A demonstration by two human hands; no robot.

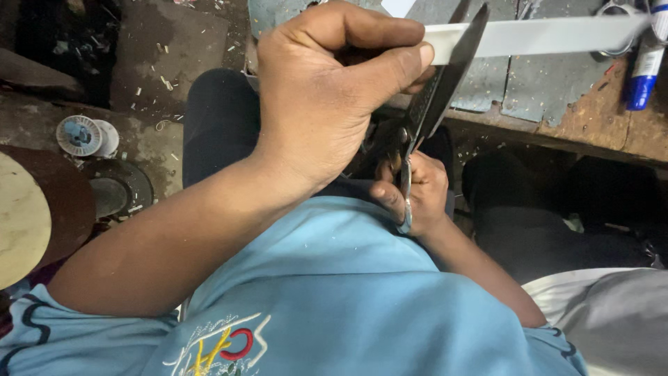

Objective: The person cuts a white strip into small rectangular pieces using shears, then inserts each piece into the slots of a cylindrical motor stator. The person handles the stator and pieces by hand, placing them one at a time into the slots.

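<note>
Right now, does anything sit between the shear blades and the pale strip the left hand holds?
Nothing visible does. The left hand pinches the pale strip, and the shears, gripped by the right hand, already meet its edge.

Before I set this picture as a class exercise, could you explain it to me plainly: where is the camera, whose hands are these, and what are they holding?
There is one picture, taken by a camera worn on a person's head, looking down over their light blue shirt. No machine is involved, only two bare hands. The left hand pinches one end of a long flat pale grey strip. The right hand, lower down, grips the handles of large dark metal shears, whose blades stand at the strip. On the worn workbench beyond lies a blue and white marker pen. On the littered floor to the left sits a small white spool.
</note>
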